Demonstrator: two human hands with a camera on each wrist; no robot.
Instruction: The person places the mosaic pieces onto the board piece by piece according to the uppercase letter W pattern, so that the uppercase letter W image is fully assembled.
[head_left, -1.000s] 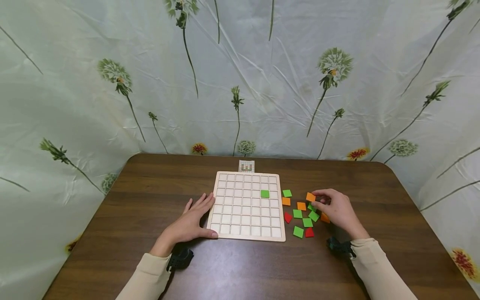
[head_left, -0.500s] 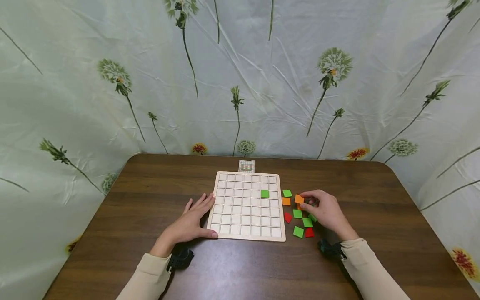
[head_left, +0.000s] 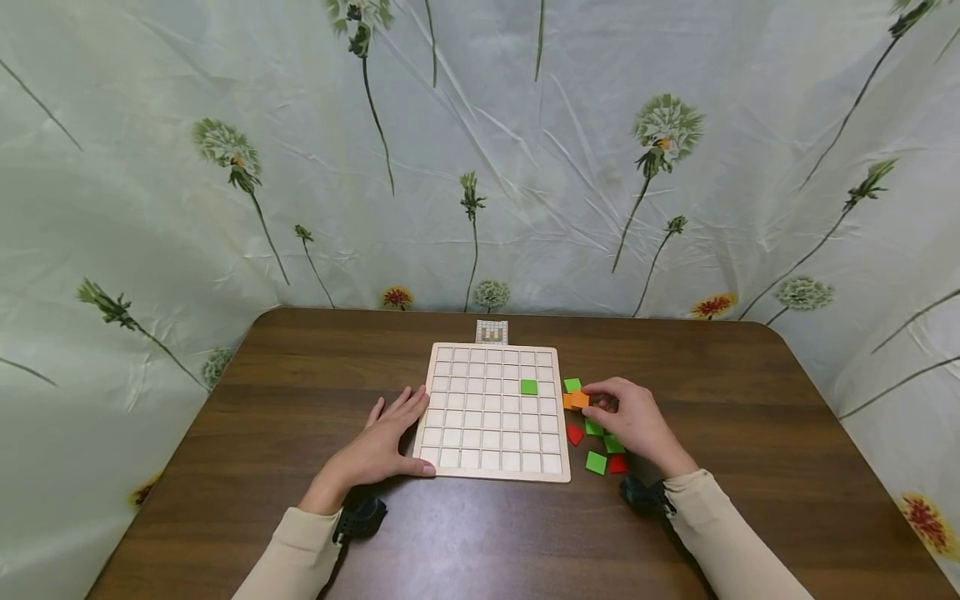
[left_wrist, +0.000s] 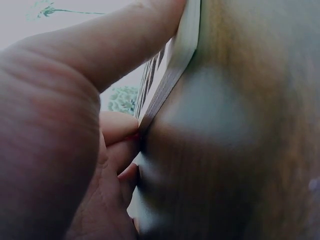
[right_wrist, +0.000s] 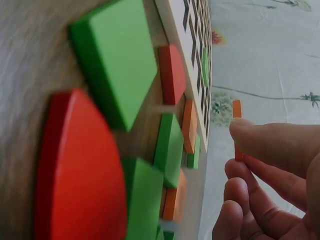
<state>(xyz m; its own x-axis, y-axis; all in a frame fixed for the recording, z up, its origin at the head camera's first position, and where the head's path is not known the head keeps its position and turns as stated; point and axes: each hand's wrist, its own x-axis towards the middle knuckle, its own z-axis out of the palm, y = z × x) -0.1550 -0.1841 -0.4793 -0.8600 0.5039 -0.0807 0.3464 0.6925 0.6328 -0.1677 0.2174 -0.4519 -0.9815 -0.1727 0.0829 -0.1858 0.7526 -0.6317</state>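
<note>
Pale, creased cloth printed with green dandelions and orange-red flowers [head_left: 570, 225] hangs behind a dark brown wood-grain table [head_left: 322, 354] with rounded far corners. On the table lies a flat, square, light wooden board [head_left: 497, 479], its face divided into rows of pale square cells. One flat green square tile [head_left: 528, 387] sits in a cell toward the board's far right part. Just past the board's far edge lies a small, pale rectangular card [head_left: 492, 332] printed with a little grid.

At the board's left side, the left hand [head_left: 377, 443] lies with fingers extended and thumb spread away from them; fingertips touch the left edge, and the thumb rests along the near left corner.

To the right of the board, the right hand [head_left: 633, 419] pinches a thin orange square tile [head_left: 581, 400] between thumb and fingers. The right wrist view shows that tile raised clear of the table. The two hands are well apart, with the board between them.

Loose pieces lie on the table beside the board's right edge: a green tile [head_left: 572, 384] farthest away, an orange tile [right_wrist: 189, 127] close by the edge, and a small red tile [head_left: 575, 434] nearer the person. Farther out from the board are a second orange tile [right_wrist: 175, 197], three more green tiles [right_wrist: 115, 60], and a red tile with a curved side [right_wrist: 82, 170].
</note>
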